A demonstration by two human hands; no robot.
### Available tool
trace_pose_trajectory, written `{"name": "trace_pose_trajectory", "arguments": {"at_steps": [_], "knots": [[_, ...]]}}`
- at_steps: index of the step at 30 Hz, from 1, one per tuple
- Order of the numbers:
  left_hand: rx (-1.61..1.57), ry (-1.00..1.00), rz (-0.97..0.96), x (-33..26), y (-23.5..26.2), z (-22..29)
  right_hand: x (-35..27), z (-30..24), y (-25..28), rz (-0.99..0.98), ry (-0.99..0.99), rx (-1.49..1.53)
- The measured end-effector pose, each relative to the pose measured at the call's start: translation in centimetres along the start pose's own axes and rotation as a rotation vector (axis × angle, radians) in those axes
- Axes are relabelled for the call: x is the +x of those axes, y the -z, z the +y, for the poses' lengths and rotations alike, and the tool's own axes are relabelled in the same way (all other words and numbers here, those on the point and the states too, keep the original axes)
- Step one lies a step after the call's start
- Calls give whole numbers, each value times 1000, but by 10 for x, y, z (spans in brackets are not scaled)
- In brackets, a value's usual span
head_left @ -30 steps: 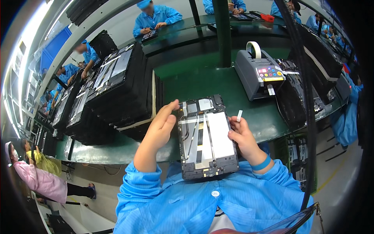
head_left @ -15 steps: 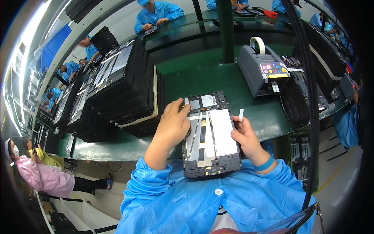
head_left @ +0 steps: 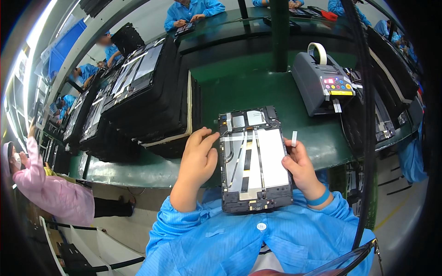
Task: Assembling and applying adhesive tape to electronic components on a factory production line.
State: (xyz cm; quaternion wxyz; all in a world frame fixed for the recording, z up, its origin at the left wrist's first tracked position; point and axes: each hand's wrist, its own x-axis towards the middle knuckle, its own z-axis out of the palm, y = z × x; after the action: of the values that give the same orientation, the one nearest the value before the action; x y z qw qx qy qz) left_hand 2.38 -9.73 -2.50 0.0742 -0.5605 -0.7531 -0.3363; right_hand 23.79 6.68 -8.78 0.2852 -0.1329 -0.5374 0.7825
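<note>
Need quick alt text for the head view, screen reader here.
Both hands hold an opened tablet frame over a green bench: left hand at its left edge, right hand pinching a small white strip.

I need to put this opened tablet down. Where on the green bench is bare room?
The green bench is bare between the stacked black trays and the grey tape dispenser, just beyond the opened tablet. A narrower strip lies right of the right hand. The left side is crowded with trays.
</note>
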Motion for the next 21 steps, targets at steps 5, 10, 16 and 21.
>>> {"name": "trace_pose_trajectory", "arguments": {"at_steps": [5, 10, 16, 21], "knots": [[56, -18, -7, 4, -6, -5, 1, 0, 1, 12, 9, -39], [164, -64, -11, 7, -9, -11, 3, -7, 8, 6, -36, -35], [90, -152, 138, 2, -20, -21, 46, -70, -29, -19, 362, -760], [16, -152, 159, 4, -19, -26, 111, -75, -88, -438, 389, -1071]]}}
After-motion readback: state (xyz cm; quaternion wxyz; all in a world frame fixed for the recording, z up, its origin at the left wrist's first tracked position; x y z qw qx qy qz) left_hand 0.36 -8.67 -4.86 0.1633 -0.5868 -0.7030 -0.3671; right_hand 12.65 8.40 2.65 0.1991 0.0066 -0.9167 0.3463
